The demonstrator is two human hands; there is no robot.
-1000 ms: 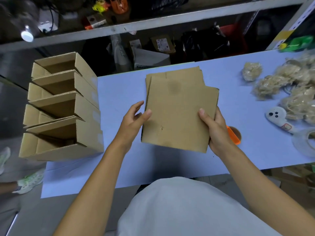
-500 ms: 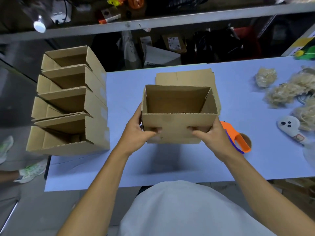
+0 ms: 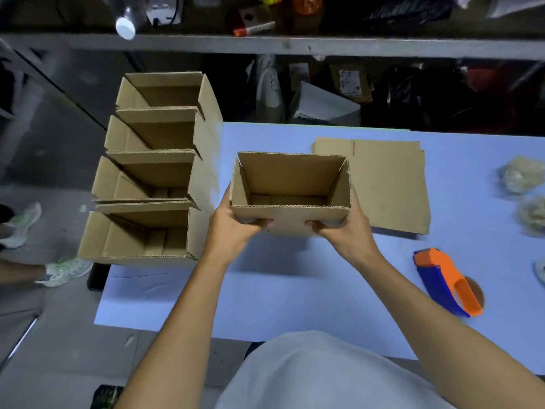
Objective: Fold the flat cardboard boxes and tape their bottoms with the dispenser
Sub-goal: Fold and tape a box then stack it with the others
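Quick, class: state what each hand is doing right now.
Left hand: grips the opened box at its left side.
Right hand: grips the same box at its right side.

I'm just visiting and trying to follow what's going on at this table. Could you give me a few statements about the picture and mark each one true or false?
1. Both hands hold one opened box at once. True: the left hand and right hand grip its near wall.
2. The tape dispenser is in the right hand. False: it lies on the table, off to the right.
3. Four folded boxes stand in a row at the table's left end. True.
4. No flat cardboard is left. False: some lies just behind and right of the held box.
5. The held box has its open side facing up. True.
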